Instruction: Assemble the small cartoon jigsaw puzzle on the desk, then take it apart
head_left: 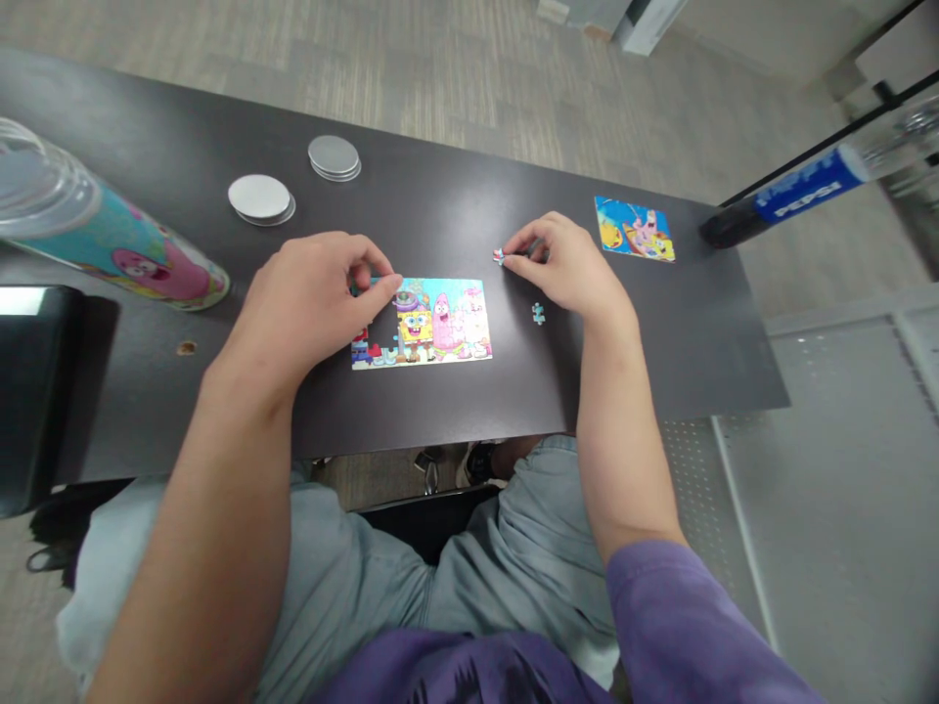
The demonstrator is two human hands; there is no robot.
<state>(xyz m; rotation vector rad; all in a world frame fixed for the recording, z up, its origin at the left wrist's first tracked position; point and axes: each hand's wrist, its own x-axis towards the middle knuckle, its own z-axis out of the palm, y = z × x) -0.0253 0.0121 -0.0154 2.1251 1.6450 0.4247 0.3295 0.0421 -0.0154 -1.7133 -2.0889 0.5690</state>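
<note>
A partly assembled jigsaw puzzle with cartoon characters lies in front of me, with a dark gap in its left part. My left hand is over its upper left corner, thumb and index finger closed together at the top edge; whether a piece is between them is hidden. To the right of the puzzle, my right hand pinches a small puzzle piece just above the table or touching it. Another loose piece, light blue, lies below my right hand.
On the dark table, a cartoon-printed clear-topped canister stands left, near a black object. Two stacks of round discs, a white one and a grey one, lie behind. At right are a cartoon picture and a Pepsi bottle.
</note>
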